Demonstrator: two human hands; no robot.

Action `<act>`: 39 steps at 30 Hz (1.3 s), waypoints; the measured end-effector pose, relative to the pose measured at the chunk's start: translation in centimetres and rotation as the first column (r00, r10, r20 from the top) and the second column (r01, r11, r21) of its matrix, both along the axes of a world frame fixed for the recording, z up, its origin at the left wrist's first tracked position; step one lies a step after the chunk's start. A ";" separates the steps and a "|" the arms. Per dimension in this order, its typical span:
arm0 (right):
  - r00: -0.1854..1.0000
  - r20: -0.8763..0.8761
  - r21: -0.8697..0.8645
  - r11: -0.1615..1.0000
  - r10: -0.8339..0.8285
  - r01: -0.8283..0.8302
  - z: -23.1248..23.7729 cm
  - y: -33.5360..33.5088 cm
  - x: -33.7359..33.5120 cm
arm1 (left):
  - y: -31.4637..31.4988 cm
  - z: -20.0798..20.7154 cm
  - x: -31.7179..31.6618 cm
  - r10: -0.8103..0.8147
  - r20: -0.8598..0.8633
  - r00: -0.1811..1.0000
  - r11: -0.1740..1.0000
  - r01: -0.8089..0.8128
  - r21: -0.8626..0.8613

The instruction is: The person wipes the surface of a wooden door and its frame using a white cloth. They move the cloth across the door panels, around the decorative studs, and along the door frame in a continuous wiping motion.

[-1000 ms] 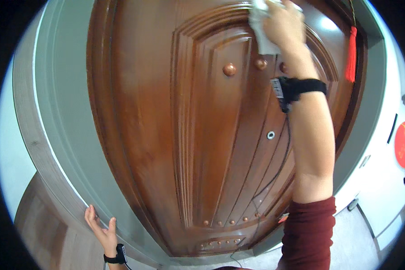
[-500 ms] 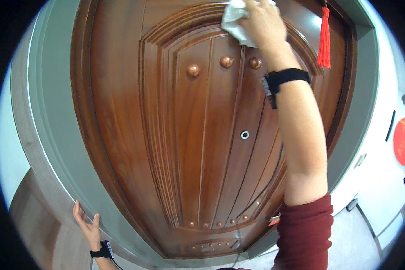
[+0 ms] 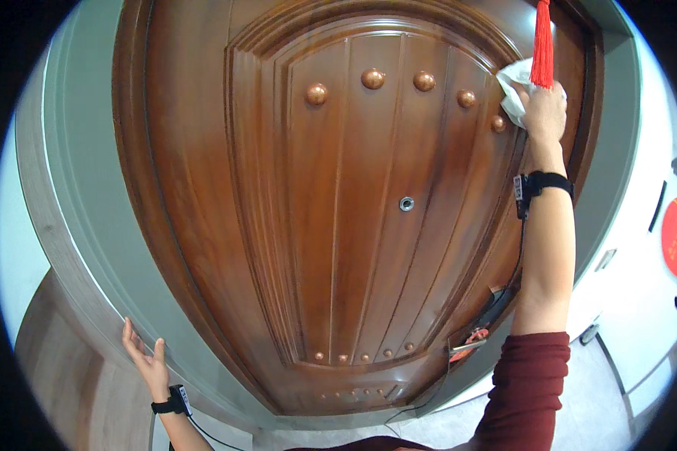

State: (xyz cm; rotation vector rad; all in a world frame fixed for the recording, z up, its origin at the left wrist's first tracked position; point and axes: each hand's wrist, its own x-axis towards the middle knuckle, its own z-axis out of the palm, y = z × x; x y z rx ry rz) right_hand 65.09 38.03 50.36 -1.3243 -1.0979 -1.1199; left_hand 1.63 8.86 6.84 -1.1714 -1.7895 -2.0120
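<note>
A brown wooden door (image 3: 278, 225) with round copper-coloured studs and a small round peephole (image 3: 406, 204) stands in front of me. My right hand (image 3: 545, 113) presses a white cloth (image 3: 513, 94) against the upper right of its arched moulding, fingers closed on it. The red tassel (image 3: 542, 45) hangs just over the cloth and my knuckles, covering part of both. At the lower left, my left hand (image 3: 150, 361) rests against the edge of the grey-green door frame (image 3: 90, 180), fingers and thumb spread, holding nothing.
A dark handle and lock (image 3: 493, 304) with something red on it sits on the door's right edge, below my right forearm. Thin black cables trail from both wrist straps. A white wall with a red round decoration (image 3: 675, 237) lies at the right, above pale floor (image 3: 590, 398).
My right hand has moved the cloth right and down along the arched moulding, from its top to beside the tassel. More studs and the handle now show. The left hand stays on the frame.
</note>
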 end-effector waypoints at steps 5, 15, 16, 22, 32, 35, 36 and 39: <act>0.994 -0.112 -0.135 0.991 -0.009 -0.006 -2.2 -0.3 3.1 | 0.2 -0.2 0.0 0.024 -0.041 0.999 1.000 -0.025 -0.009; 0.924 0.267 0.074 0.950 0.275 -0.304 5.4 -1.8 -6.9 | 1.3 -0.1 0.3 0.121 -0.096 0.988 0.992 -0.117 0.047; 0.922 0.265 0.043 0.952 0.282 -0.303 6.5 -2.4 -9.0 | 1.3 -0.3 0.3 0.126 -0.096 0.987 0.992 -0.122 0.044; 0.789 0.571 0.047 0.950 0.228 -0.309 9.4 -4.4 -26.1 | 1.4 -0.7 0.2 0.160 -0.117 0.980 0.987 -0.156 0.039; 0.823 0.477 -0.014 0.939 0.309 -0.345 12.5 -2.9 -24.9 | 1.1 -1.1 -0.1 0.143 -0.132 0.981 0.989 -0.137 0.053; 0.892 0.254 -0.122 0.927 0.373 -0.353 14.4 -1.4 -17.5 | 1.2 -1.1 -0.1 0.108 -0.107 0.988 0.993 -0.102 0.057; 0.920 0.355 -0.034 0.985 0.169 -0.168 14.6 -0.4 -15.1 | 1.1 -1.1 -0.1 0.110 -0.097 0.989 0.993 -0.106 0.045; 0.891 0.429 0.216 0.941 0.147 -0.259 14.3 2.2 -7.9 | 1.0 -1.0 -0.2 0.128 -0.113 0.985 0.992 -0.127 0.015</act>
